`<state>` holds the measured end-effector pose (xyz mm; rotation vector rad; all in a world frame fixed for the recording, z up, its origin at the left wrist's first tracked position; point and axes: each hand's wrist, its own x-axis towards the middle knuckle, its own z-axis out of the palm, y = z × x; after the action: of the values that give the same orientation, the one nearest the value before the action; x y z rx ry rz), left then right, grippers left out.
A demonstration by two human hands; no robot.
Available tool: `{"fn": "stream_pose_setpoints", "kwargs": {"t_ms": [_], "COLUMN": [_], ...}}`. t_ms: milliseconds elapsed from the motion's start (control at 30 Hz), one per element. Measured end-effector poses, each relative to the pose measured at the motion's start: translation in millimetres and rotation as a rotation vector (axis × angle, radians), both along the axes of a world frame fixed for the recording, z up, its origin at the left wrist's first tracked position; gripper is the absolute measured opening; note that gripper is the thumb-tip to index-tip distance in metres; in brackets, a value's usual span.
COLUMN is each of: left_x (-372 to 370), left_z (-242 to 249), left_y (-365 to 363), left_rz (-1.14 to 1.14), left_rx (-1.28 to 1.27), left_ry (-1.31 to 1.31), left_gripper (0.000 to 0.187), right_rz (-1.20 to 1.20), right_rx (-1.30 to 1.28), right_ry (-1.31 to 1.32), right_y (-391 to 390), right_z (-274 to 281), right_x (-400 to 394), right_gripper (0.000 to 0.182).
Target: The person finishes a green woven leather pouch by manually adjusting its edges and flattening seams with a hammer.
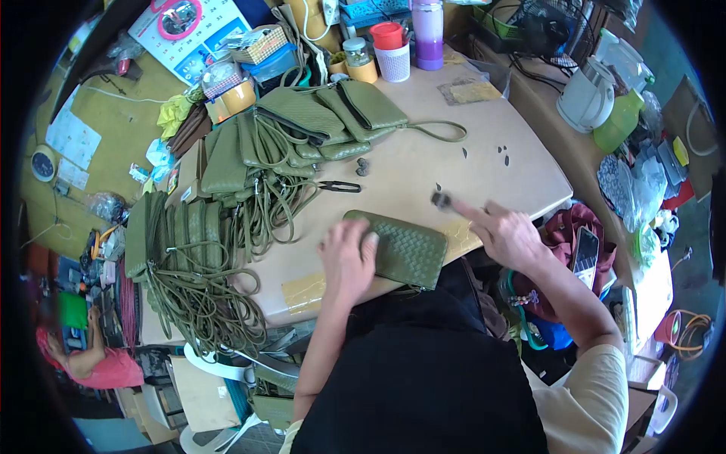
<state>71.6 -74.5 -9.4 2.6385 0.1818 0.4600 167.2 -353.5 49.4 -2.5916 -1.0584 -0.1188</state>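
Note:
A flat green wallet [410, 253] with a woven pattern lies near the table's front edge. My left hand [349, 261] is on its left end, thumb over the top face and fingers curled, slightly blurred. Beyond the wallet's right end is my right hand [508, 233], its index finger stretched out and the other fingers bent. That fingertip touches a small dark lump [442, 200] on the table; its kind is not clear. Black thread snips [339, 186] lie behind the wallet, beside small grey lumps [362, 166].
Green wallets with wrist straps [302, 117] are piled at the back left, more with tangled straps [200, 295] at the left edge. A purple tumbler [428, 34] and a white cup [393, 62] stand behind. Dark scraps [505, 157] dot the right side. A person [98, 363] sits far left.

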Motion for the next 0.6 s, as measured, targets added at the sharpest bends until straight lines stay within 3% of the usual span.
{"fn": "stream_pose_setpoints", "kwargs": {"t_ms": [133,200,233,300,367,400,467,600], "left_x": [38.5,46.1,46.1,42.9,32.3,25.9,13.8,-11.2], "left_z": [-20.0,-21.2,-18.3,-14.1,-13.2,-12.9,-9.1,-11.0], "left_y": [25.9,25.5,29.0,39.1,46.6,47.9,53.1,66.9], "left_rz": [0.278,0.241,0.281,0.191,0.174,0.128,0.13,0.29], "left_rx": [-0.075,0.035,0.035,-0.305,-0.398,-0.487,-0.557,-0.745], "left_ry": [0.057,0.086,0.07,0.166,0.06,-0.038,-0.236,-0.219], "left_gripper": [0.033,0.025,0.025,0.023,0.023,0.022,0.023,0.022], "right_rz": [-0.057,0.035,0.074,0.031,0.174,0.184,0.127,0.176], "right_rx": [-0.031,-0.08,-0.07,0.145,0.313,0.309,0.061,0.265], "right_ry": [-0.026,-0.351,-0.368,-0.475,-0.075,-0.074,0.347,0.465], "right_y": [49.6,66.8,81.5,104.9,123.0,124.7,127.2,113.8], "right_z": [-48.1,-77.7,-65.6,-47.8,-40.1,-38.0,-35.5,-40.7], "right_x": [56.9,83.8,80.6,49.1,12.0,-0.1,-12.9,-0.2], "right_gripper": [0.05,0.049,0.049,0.05,0.047,0.047,0.035,0.026]}}
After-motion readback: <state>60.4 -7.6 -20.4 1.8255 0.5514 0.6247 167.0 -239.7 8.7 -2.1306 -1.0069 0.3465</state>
